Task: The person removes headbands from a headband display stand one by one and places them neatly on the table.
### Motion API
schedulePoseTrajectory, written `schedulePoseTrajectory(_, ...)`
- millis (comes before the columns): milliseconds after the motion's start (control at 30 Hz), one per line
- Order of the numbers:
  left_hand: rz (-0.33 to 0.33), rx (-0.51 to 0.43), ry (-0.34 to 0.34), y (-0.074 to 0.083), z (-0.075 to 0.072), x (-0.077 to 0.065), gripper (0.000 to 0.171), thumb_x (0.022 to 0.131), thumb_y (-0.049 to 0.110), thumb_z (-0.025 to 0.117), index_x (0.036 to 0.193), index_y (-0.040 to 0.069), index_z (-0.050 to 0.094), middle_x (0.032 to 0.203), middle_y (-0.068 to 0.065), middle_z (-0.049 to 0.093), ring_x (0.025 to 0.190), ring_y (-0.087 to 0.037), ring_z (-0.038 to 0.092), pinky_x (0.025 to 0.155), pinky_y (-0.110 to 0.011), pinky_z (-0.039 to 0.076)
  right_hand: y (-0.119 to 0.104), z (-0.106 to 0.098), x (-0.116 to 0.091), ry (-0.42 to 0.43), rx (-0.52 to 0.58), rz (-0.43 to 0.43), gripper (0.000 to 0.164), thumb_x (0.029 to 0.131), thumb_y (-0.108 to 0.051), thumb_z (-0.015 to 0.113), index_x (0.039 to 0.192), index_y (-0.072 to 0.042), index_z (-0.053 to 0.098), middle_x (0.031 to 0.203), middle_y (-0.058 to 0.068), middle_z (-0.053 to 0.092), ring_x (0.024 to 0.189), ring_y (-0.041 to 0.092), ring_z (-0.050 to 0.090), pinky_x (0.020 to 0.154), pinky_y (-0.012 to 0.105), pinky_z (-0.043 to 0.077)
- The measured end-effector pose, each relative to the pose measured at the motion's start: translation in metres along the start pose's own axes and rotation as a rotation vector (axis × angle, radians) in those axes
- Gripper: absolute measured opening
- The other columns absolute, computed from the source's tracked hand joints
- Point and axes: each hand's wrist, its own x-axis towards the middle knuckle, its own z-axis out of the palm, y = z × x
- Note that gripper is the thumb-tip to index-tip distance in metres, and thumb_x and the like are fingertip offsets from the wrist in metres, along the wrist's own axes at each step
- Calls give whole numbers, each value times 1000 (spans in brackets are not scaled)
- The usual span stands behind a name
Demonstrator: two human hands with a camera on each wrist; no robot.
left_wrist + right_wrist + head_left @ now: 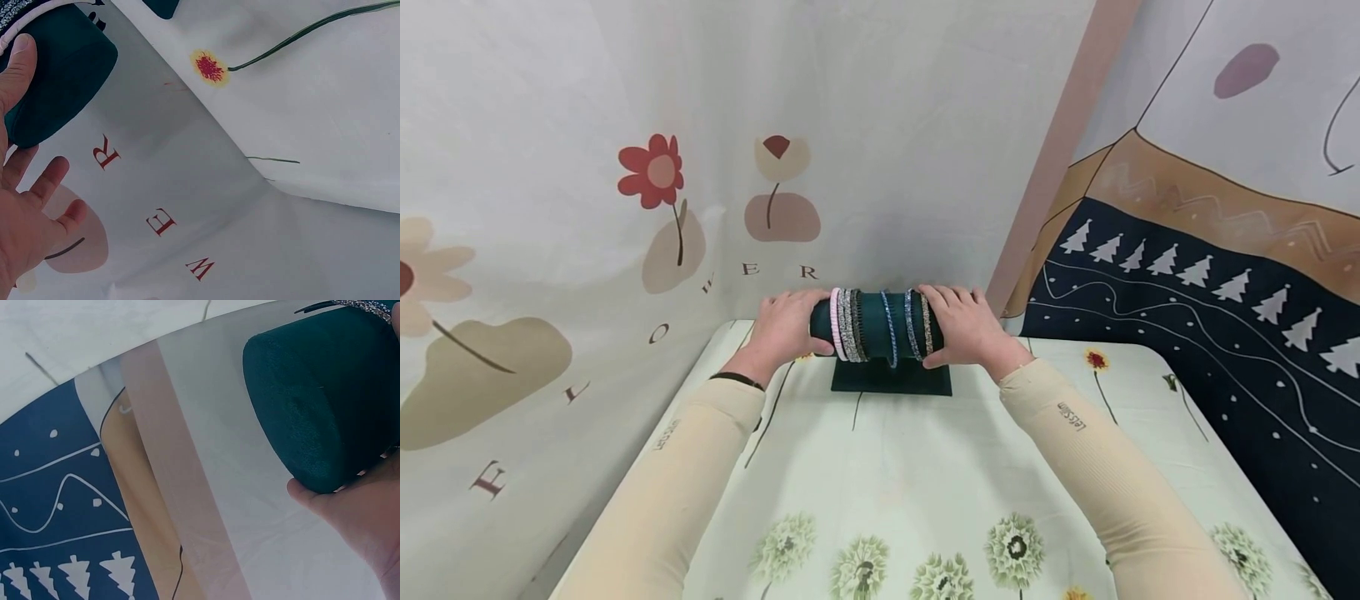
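A dark green velvet bracelet display stand (872, 321) sits at the far end of the table, its padded roll lying crosswise above a flat base (891, 383). My left hand (784, 327) grips the roll's left end, thumb in front and fingers over the back. Around the other end my right hand (964, 327) holds in the same way. Bracelets circle the roll: a pink one (835, 325) and grey ones (850, 325) at left, a blue braided one (890, 329) near the middle, another blue one (912, 323) and a tan one (927, 325) at right. Both wrist views show the roll's bare ends.
A white cloth with printed flowers covers the table (887, 467). Behind the stand hangs a pale curtain (910, 150) with flower prints and letters. To the right is a dark blue printed cloth (1150, 333) with white trees.
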Motion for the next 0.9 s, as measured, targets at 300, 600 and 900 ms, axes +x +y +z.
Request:
schedulePoseTrajectory(300, -8, -5, -1, 0, 0, 0, 95, 80, 39, 96, 160, 17, 47, 163, -12, 52, 145, -41, 48, 121, -64, 35, 0, -2, -1, 3, 11, -1, 128, 74, -60, 93, 170, -17, 20, 172, 14, 37, 154, 41, 36, 130, 68, 26)
schedulePoseTrajectory(600, -4, -10, 7, 1, 0, -1, 94, 80, 37, 96, 159, 16, 48, 162, -13, 53, 143, -41, 49, 120, -64, 35, 2, 1, 1, 9, 22, -6, 127, 74, -59, 93, 170, -16, 21, 172, 14, 37, 154, 41, 37, 130, 69, 25)
schedulePoseTrajectory(900, 4, -21, 2, 1, -2, -4, 94, 82, 36, 95, 160, 17, 46, 164, -13, 51, 146, -41, 48, 121, -63, 34, 2, 0, 0, 0, 14, -14, 128, 75, -59, 93, 170, -16, 18, 173, 13, 35, 155, 41, 35, 130, 68, 26)
